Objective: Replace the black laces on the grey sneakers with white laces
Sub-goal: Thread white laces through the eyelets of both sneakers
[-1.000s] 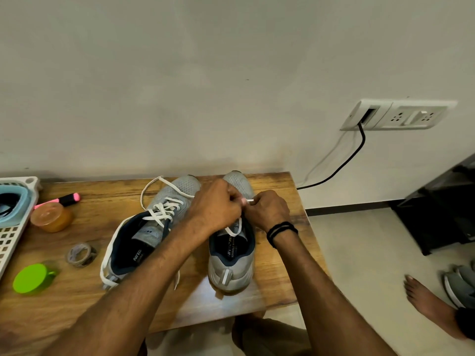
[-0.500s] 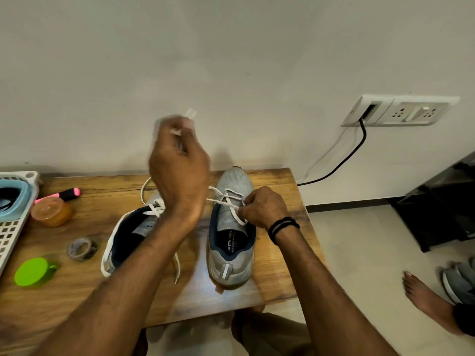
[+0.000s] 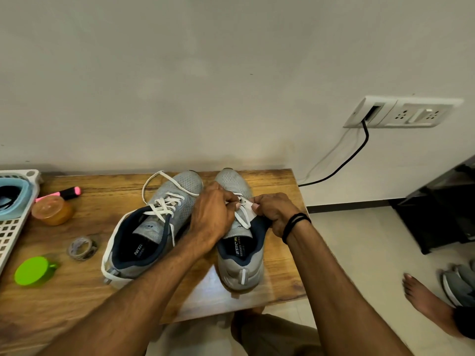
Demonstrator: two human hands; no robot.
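Observation:
Two grey sneakers stand side by side on the wooden table (image 3: 84,299), toes toward the wall. The left sneaker (image 3: 154,227) carries a loose white lace (image 3: 164,204) with one end looped over its toe. Over the right sneaker (image 3: 239,255), my left hand (image 3: 213,214) and my right hand (image 3: 275,211) meet above the eyelets. Both pinch the right sneaker's white lace (image 3: 245,204), which runs between their fingertips and down across the tongue. No black lace shows on either shoe.
On the table's left lie a pink highlighter (image 3: 64,192), an orange jar (image 3: 51,210), a tape roll (image 3: 81,247), a green lid (image 3: 33,271) and a white basket (image 3: 12,227). A cable (image 3: 341,163) runs from the wall socket. A person's bare foot (image 3: 424,301) and more grey shoes (image 3: 460,283) are on the floor at right.
My left hand, raised high with the lace end half a second ago, has come back down to the right sneaker and meets my right hand on the lace again.

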